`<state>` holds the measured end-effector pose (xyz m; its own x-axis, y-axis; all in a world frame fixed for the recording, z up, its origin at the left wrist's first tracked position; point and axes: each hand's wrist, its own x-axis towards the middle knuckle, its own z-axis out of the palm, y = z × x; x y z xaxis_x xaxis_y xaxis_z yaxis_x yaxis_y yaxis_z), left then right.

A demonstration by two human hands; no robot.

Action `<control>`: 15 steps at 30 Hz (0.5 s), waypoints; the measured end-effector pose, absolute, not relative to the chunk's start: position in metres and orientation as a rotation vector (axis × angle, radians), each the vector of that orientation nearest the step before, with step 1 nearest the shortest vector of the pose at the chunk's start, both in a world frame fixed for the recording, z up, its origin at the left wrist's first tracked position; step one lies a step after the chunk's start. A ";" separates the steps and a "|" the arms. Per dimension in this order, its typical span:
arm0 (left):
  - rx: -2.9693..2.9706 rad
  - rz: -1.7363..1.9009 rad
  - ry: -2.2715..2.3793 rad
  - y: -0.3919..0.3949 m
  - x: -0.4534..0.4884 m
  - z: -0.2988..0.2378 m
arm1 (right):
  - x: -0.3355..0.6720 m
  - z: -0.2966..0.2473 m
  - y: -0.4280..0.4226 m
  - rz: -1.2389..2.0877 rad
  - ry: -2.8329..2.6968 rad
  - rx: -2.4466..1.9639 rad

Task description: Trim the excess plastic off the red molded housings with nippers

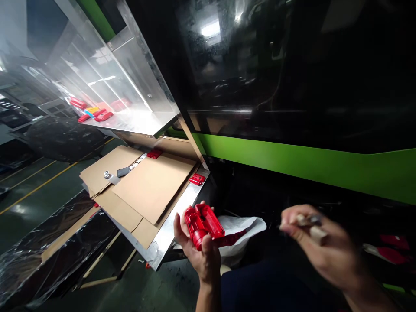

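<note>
My left hand (203, 255) is wrapped round a red moulded plastic part (204, 225), which has hollow halves side by side and a ribbed round end. The thumb presses on the ribbed end. To the right, apart from the part, my right hand (320, 242) is curled closed and blurred by motion. Pale beige pieces show at its fingers, and whether they are wrappings or a held thing I cannot tell. Behind the red part a white bag (242, 227) hangs open, with a dark red strip (232, 238) across its mouth.
A metal table (159, 247) carries flat cardboard sheets (152, 182), a small red part (196, 179) and a dark-bladed tool (123, 172). More red parts (103, 115) lie on the raised metal shelf (136, 125). A black and green machine (292, 169) stands close on the right.
</note>
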<state>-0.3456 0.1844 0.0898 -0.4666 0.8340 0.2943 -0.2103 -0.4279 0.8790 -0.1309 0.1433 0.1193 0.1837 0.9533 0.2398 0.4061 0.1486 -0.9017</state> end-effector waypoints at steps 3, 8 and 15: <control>0.686 1.816 0.825 0.185 -0.348 0.099 | -0.103 0.092 0.166 0.255 -1.294 -1.622; 0.426 1.593 0.648 0.177 -0.347 0.120 | -0.082 0.053 0.191 0.090 -1.424 -1.914; 0.298 1.468 0.462 0.173 -0.360 0.117 | -0.083 0.039 0.165 0.457 -1.479 -1.906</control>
<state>-0.3601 0.1732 0.1174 0.0397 0.9923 -0.1176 -0.8808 0.0903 0.4648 -0.0834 0.1645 0.0390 0.2949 0.9473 0.1252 0.7114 -0.1303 -0.6906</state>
